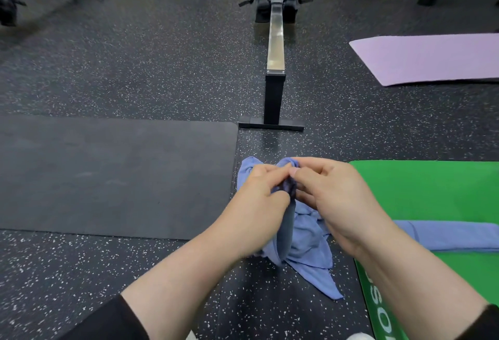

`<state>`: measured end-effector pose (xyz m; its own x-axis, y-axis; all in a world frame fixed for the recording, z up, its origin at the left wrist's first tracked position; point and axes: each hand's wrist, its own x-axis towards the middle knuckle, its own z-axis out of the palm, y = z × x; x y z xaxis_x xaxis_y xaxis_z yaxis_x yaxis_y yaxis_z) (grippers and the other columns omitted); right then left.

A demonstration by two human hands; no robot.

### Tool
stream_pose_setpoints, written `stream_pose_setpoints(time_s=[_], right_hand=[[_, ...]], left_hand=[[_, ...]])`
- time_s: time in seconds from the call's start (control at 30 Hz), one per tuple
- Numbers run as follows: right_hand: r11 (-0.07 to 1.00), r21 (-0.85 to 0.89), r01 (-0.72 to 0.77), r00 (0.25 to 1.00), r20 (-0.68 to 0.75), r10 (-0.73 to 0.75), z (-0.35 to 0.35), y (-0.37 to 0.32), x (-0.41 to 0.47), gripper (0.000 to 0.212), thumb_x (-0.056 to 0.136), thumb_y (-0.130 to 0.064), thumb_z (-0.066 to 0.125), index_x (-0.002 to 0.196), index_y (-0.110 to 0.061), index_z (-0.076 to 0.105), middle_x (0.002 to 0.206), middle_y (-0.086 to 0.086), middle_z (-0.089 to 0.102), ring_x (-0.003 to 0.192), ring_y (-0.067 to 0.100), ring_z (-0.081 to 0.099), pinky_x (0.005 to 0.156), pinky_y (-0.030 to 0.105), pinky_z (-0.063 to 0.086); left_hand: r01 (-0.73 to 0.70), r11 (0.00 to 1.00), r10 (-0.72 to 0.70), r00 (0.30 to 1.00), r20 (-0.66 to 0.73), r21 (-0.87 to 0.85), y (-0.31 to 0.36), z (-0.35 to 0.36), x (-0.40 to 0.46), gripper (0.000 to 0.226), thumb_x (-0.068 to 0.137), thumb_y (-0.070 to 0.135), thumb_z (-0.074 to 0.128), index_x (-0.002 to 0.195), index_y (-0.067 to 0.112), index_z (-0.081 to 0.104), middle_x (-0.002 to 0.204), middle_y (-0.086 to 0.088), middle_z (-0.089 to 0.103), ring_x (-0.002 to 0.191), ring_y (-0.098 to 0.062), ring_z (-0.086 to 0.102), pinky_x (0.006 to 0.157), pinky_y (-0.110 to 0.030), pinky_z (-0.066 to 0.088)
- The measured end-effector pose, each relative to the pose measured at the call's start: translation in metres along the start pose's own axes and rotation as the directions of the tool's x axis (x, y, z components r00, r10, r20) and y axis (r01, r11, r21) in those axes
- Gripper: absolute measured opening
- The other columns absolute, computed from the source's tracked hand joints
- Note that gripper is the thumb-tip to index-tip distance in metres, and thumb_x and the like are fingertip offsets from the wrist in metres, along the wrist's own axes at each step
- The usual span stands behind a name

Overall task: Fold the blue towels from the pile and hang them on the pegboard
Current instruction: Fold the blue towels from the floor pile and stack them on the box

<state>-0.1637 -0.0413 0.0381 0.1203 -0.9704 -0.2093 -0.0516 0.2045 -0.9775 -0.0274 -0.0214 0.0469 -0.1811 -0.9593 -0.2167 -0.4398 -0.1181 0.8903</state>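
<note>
A crumpled blue towel hangs bunched between both my hands, its lower end trailing down to the speckled floor. My left hand grips the towel from the left, fingers curled round a fold. My right hand pinches the top of the same towel from the right, thumb against fingertips. A second blue towel, folded into a long strip, lies flat on the green mat to the right. No pegboard is in view.
A black mat lies on the floor to the left. A rowing machine stands straight ahead, its foot just beyond the towel. A purple mat lies at the far right. Equipment stands line the back wall.
</note>
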Motion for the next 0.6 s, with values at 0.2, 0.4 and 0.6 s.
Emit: stream_pose_setpoints(time_s=[0.2,0.4,0.6], right_hand=[[1.0,0.02,-0.021,0.998,-0.056,0.023,-0.004,0.001,0.002,0.029,0.096,-0.003,0.057,0.087,-0.015,0.081,0.092,0.021,0.076,0.084,0.027,0.069,0.098,0.057,0.051],[0.992,-0.115,0.056,0.998,-0.029,-0.06,-0.01,0.0,0.006,0.021,0.092,-0.012,0.059,0.091,-0.018,0.079,0.086,0.007,0.078,0.084,0.033,0.073,0.083,0.046,0.06],[0.991,-0.087,0.101,0.995,0.017,-0.1,-0.017,-0.009,0.006,0.021,0.083,-0.022,0.054,0.085,-0.022,0.076,0.086,0.014,0.075,0.08,0.022,0.062,0.086,0.056,0.052]], left_hand=[[-0.05,0.997,0.049,0.999,0.008,0.053,-0.005,-0.008,0.003,0.057,0.095,0.001,0.04,0.121,0.042,0.068,0.103,0.003,0.054,0.097,-0.003,0.053,0.083,-0.011,0.039],[-0.121,0.983,0.149,0.964,-0.219,0.135,-0.015,-0.03,0.014,0.026,0.097,0.024,0.062,0.12,0.037,0.062,0.122,0.021,0.06,0.111,0.01,0.055,0.094,-0.012,0.04],[-0.122,0.987,0.113,0.99,0.085,0.106,-0.017,-0.039,0.011,0.012,0.1,0.034,0.06,0.097,0.029,0.071,0.101,0.018,0.073,0.096,-0.002,0.067,0.096,-0.032,0.051]])
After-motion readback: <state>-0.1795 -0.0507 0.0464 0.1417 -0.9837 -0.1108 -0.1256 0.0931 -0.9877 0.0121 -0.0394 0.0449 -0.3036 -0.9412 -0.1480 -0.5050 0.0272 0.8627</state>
